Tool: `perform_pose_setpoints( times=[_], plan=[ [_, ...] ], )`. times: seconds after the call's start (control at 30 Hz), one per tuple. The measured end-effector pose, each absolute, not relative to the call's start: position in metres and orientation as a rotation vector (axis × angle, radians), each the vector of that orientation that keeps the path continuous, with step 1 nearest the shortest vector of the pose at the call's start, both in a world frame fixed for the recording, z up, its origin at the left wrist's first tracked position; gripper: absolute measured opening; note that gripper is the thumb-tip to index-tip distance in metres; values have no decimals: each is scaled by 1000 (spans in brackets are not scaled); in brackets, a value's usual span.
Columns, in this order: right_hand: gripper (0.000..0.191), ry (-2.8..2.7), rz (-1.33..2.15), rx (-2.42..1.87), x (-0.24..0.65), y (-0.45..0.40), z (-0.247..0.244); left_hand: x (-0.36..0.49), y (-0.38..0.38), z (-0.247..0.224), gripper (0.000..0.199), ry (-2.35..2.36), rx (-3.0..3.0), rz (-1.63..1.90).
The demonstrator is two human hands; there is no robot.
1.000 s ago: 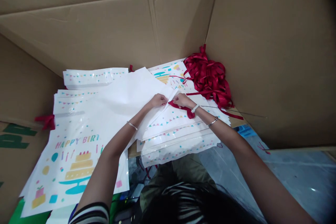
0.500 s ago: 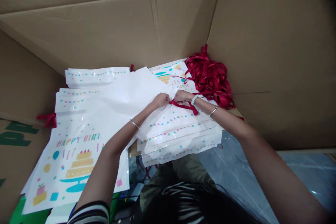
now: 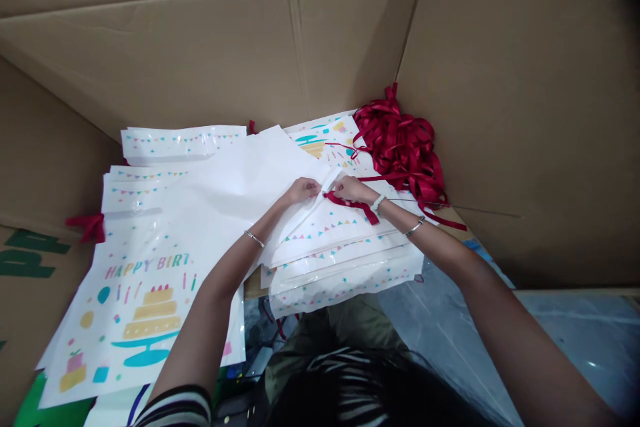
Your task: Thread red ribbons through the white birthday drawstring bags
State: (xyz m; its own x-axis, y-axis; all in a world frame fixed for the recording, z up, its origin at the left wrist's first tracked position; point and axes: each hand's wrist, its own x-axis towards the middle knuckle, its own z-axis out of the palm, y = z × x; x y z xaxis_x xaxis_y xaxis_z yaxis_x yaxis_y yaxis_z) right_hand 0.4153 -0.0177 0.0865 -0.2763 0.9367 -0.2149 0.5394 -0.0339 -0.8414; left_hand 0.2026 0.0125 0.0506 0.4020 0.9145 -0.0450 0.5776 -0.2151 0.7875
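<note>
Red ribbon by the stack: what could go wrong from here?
The ribbon at the right hand may catch on the loose pile beside it and drag it over the stack. The glossy plastic sheets by the left hand overhang their front edge, so they might slide off.

Both arms reach inward from the lower edge of view, the left forearm (image 3: 233, 273) rising from about 7 o'clock and the right forearm (image 3: 440, 247) from about 4 o'clock. They converge at the centre, where the left hand (image 3: 301, 191) and right hand (image 3: 353, 189) sit just apart, backs upward, with the fingers (image 3: 316, 188) of each curled into a tight pinch, tips facing each other.
</note>
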Motion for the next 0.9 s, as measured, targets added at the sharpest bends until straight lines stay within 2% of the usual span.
perform_pose_setpoints(
  times=[0.17,0.57,0.9],
  plan=[
    [28,-1813,1233,-1582,421,-29,78,198,9,51,14,1173,1886,618],
    [35,-1803,1212,-1586,422,-34,75,190,19,31,29,1016,1834,691],
    [35,-1877,1135,-1494,423,-34,66,186,25,19,28,979,1868,734]
  ],
)
